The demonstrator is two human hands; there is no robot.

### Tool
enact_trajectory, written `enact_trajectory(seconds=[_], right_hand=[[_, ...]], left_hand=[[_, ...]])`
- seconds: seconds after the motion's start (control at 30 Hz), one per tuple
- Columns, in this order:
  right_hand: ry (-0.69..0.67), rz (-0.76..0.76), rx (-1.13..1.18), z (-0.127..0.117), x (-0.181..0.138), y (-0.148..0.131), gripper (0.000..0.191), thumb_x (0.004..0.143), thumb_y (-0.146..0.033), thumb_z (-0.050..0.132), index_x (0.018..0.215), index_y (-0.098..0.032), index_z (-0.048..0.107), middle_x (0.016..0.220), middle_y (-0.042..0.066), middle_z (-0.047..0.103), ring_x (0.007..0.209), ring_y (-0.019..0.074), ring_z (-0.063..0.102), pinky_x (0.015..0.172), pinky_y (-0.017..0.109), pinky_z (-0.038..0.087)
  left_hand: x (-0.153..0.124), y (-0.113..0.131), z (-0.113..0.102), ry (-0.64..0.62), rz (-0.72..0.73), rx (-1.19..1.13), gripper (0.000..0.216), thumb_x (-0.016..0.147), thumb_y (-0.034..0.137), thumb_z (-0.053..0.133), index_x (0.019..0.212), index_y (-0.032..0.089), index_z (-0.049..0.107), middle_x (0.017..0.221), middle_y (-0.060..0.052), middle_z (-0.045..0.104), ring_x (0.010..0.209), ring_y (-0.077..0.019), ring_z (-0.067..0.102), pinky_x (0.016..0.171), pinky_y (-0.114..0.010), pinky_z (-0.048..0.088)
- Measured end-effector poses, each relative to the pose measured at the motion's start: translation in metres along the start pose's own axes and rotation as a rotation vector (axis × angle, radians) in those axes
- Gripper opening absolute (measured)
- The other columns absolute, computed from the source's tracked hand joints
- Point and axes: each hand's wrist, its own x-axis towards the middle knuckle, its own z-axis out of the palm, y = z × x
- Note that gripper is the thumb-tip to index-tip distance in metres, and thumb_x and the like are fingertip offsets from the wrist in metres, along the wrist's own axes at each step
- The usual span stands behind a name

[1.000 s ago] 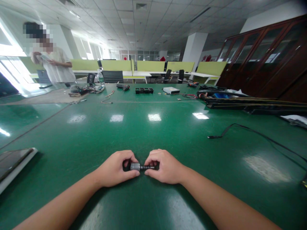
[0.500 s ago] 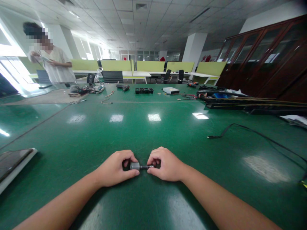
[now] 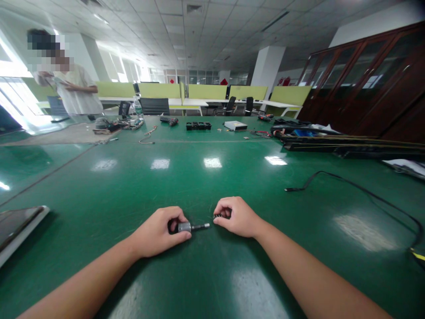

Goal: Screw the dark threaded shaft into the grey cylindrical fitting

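Nothing legible in view.
The metal cylinder (image 3: 185, 227) in the fingers (image 3: 181, 238) of the left hand (image 3: 159, 232) and the small dark part (image 3: 219, 215) in the right hand (image 3: 237, 219) show no readable marks; the white box (image 3: 235, 126) far beyond the fingers is too small to read.

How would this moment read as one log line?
left hand: holds metal cylinder | right hand: pinches dark part | pieces: apart

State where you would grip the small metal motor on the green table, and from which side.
Grip the motor by its thick cylindrical body, coming from the left, as the left hand does: it lies sideways with its thin shaft pointing right, probably too slim to hold firmly.
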Motion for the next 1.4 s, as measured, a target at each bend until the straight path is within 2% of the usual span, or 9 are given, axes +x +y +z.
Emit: enact_trajectory(seconds=[0.07, 0.2, 0.4, 0.57, 0.73, 0.83, 0.93, 1.17, 1.4], right_hand=[[0.011, 0.022, 0.012, -0.001, 0.000, 0.002, 0.006, 0.069, -0.015, 0.074, 0.070, -0.016, 0.068, 0.060, -0.003, 0.057, 0.054, 0.0102, 0.049, 0.052, 0.022, 0.035], [-0.058, -0.061, 0.038, 0.001, -0.001, -0.003, 0.006, 0.068, -0.014, 0.074, 0.070, -0.016, 0.068, 0.060, -0.003, 0.057, 0.054, 0.0100, 0.049, 0.053, 0.022, 0.036], [-0.082, -0.108, 0.039, 0.006, -0.002, -0.015, 0.008, 0.068, -0.014, 0.074, 0.073, -0.017, 0.070, 0.064, -0.002, 0.060, 0.058, 0.0116, 0.052, 0.059, 0.024, 0.041], [-0.130, -0.166, 0.124, 0.014, -0.005, -0.027, 0.038, 0.067, -0.004, 0.069, 0.102, -0.019, 0.070, 0.087, 0.001, 0.069, 0.076, 0.0147, 0.061, 0.075, 0.027, 0.047], [-0.116, -0.129, 0.093, 0.020, -0.005, -0.032, 0.023, 0.071, -0.009, 0.071, 0.091, -0.018, 0.070, 0.078, 0.000, 0.067, 0.071, 0.0144, 0.060, 0.071, 0.027, 0.046], [-0.117, -0.142, 0.083, 0.019, -0.005, -0.031, 0.017, 0.072, -0.010, 0.072, 0.087, -0.018, 0.070, 0.076, 0.000, 0.066, 0.070, 0.0137, 0.059, 0.070, 0.025, 0.045], [-0.124, -0.158, 0.080, 0.019, -0.004, -0.031, 0.015, 0.074, -0.011, 0.071, 0.088, -0.018, 0.070, 0.076, 0.000, 0.065, 0.070, 0.0134, 0.059, 0.069, 0.025, 0.044], [-0.137, -0.190, 0.023, 0.020, -0.004, -0.030, 0.015, 0.076, -0.014, 0.072, 0.090, -0.018, 0.072, 0.077, 0.000, 0.064, 0.072, 0.0141, 0.059, 0.073, 0.027, 0.043], [-0.194, -0.218, -0.034, 0.016, -0.003, -0.032, 0.011, 0.084, -0.018, 0.068, 0.095, -0.020, 0.072, 0.082, 0.001, 0.066, 0.081, 0.0165, 0.059, 0.079, 0.031, 0.041]], left_hand=[[0.000, 0.000, 0.000, 0.001, -0.004, 0.001, 0.021, 0.082, 0.038, 0.068, 0.086, 0.017, 0.065, 0.074, 0.002, 0.059, 0.067, -0.0143, 0.054, 0.062, -0.024, 0.039], [0.000, 0.001, 0.000, 0.004, -0.002, 0.009, 0.021, 0.082, 0.037, 0.069, 0.086, 0.017, 0.066, 0.074, 0.002, 0.058, 0.067, -0.0145, 0.054, 0.062, -0.024, 0.039], [-0.001, 0.000, 0.001, 0.008, 0.006, -0.001, 0.020, 0.081, 0.036, 0.069, 0.087, 0.017, 0.066, 0.073, 0.002, 0.058, 0.066, -0.0140, 0.054, 0.061, -0.024, 0.039], [-0.001, -0.003, 0.002, 0.011, 0.031, -0.013, 0.021, 0.079, 0.035, 0.071, 0.090, 0.017, 0.066, 0.076, 0.002, 0.058, 0.067, -0.0144, 0.054, 0.063, -0.024, 0.039], [-0.001, -0.002, 0.001, 0.004, 0.049, -0.026, 0.028, 0.077, 0.036, 0.074, 0.096, 0.018, 0.067, 0.079, 0.001, 0.059, 0.068, -0.0142, 0.054, 0.063, -0.024, 0.040], [0.000, -0.002, 0.001, -0.007, 0.053, -0.041, 0.029, 0.083, 0.041, 0.069, 0.101, 0.019, 0.067, 0.079, 0.001, 0.060, 0.068, -0.0140, 0.054, 0.063, -0.024, 0.040], [0.000, -0.001, 0.000, -0.022, 0.052, -0.046, 0.026, 0.089, 0.041, 0.062, 0.100, 0.019, 0.068, 0.079, 0.001, 0.061, 0.068, -0.0135, 0.054, 0.063, -0.023, 0.040], [0.001, -0.001, 0.000, -0.026, 0.049, -0.011, 0.024, 0.081, 0.038, 0.070, 0.093, 0.018, 0.068, 0.078, 0.001, 0.060, 0.067, -0.0138, 0.054, 0.062, -0.023, 0.039], [0.001, -0.002, 0.001, -0.027, 0.048, -0.013, 0.024, 0.080, 0.038, 0.071, 0.091, 0.017, 0.066, 0.077, 0.001, 0.059, 0.067, -0.0140, 0.053, 0.062, -0.023, 0.038]])
